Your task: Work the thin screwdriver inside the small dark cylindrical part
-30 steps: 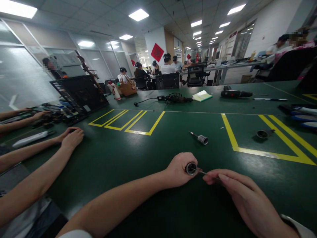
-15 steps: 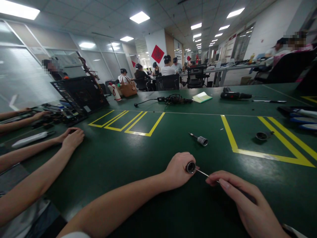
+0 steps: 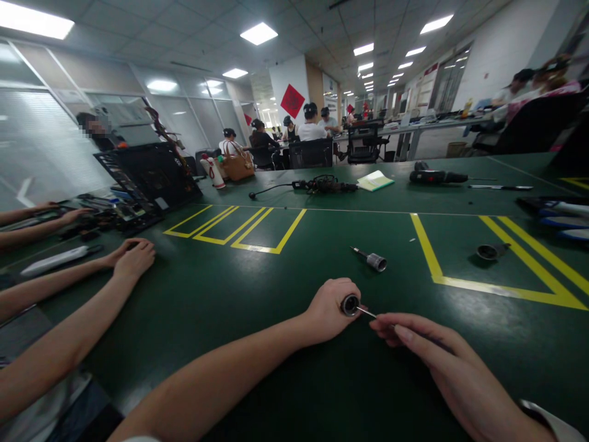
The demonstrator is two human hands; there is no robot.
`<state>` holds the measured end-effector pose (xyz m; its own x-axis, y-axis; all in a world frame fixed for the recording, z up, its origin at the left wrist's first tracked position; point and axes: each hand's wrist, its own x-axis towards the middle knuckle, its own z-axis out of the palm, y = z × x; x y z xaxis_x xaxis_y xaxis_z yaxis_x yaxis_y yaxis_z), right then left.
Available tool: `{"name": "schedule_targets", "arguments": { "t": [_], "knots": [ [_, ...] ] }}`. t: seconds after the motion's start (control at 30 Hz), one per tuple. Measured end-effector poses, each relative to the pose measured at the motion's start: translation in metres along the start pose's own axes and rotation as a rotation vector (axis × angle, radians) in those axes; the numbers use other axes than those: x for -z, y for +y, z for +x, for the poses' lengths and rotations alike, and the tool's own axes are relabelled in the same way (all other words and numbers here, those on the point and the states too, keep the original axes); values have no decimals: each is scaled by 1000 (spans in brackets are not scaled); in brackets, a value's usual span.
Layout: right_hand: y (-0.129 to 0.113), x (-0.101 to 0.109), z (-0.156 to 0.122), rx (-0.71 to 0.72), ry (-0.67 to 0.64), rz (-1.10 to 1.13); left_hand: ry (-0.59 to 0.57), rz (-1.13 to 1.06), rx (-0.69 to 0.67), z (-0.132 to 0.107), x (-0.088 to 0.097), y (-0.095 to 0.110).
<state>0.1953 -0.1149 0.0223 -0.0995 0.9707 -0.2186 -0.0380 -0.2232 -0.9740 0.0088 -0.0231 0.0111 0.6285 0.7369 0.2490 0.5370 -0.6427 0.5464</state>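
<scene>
My left hand (image 3: 332,309) is closed around a round metal socket (image 3: 350,305), its open mouth turned toward me. The rest of the socket is hidden in my fist. A thin metal rod (image 3: 367,312) is pinched between the thumb and fingers of my right hand (image 3: 432,347). Its tip reaches the socket's mouth; how deep it goes I cannot tell. Beyond my hands lies a similar socket with a narrow shank (image 3: 370,259). Another cup-shaped metal socket (image 3: 491,251) rests farther right, inside a yellow-taped outline.
Yellow tape (image 3: 432,252) marks outlines on the green table (image 3: 257,288). Toward the back are a cabled device (image 3: 322,183), a notepad (image 3: 375,180), a power drill (image 3: 435,175) and a pen (image 3: 500,188). A co-worker's hands (image 3: 133,255) rest at the left.
Both my hands have shifted slightly left and up with the socket and rod. My right hand has come a little closer to the socket, and less of the rod shows.
</scene>
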Motion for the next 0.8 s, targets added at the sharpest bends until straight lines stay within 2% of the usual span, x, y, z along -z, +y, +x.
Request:
{"name": "schedule_targets", "arguments": {
  "t": [0.2, 0.53, 0.8],
  "knots": [
    [0, 2, 3, 66, 11, -251, -100, 102, -70, 3, 4, -2],
    [-5, -2, 4, 58, 22, -323, -109, 202, -66, 8, 7, -10],
    [-5, -3, 5, 106, 6, -401, -106, 294, -148, 5, 6, -3]
  ]
}}
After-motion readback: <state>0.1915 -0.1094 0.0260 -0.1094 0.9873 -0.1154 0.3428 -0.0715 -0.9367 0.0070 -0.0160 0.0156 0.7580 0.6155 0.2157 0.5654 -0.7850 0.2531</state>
